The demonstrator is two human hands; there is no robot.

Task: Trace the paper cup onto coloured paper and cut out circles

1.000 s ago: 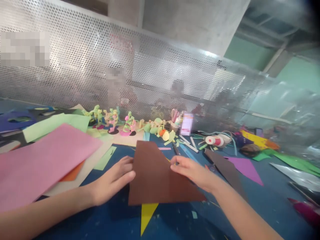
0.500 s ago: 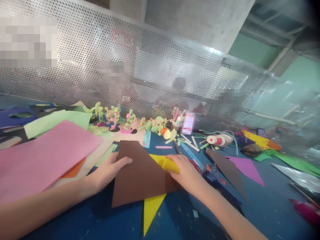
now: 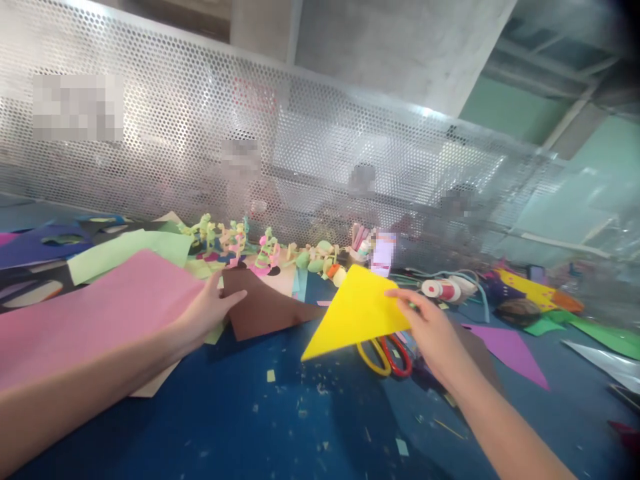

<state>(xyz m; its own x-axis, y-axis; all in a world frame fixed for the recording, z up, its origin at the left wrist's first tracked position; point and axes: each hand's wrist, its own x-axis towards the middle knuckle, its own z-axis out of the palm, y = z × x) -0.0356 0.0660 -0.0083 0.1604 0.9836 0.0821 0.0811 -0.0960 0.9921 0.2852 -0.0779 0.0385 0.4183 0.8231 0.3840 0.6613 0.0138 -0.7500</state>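
Here, in the head view, your right hand (image 3: 423,320) has the yellow sheet (image 3: 353,307) pinched between thumb and fingers at its right edge, raised over the blue table (image 3: 225,413), its long point reaching left and towards you. Your left hand (image 3: 213,307) is closed on the left edge of the brown sheet (image 3: 265,303), thumb on the upper face; the fingers beneath are hidden. The brown sheet lies left of the yellow one, with the pink sheet (image 3: 115,307) beside your left forearm. Under the yellow sheet sit scissors handles, one yellow (image 3: 373,363) and one red (image 3: 400,363); the blades are out of sight. Both sheets look light and thin, probably card or craft foam, though you can't tell which; they seem stiff enough to stay flat from one edge, yet would likely crease under a hard squeeze. A soft pinch on a broad edge should serve best, as the narrow points would probably bend first.
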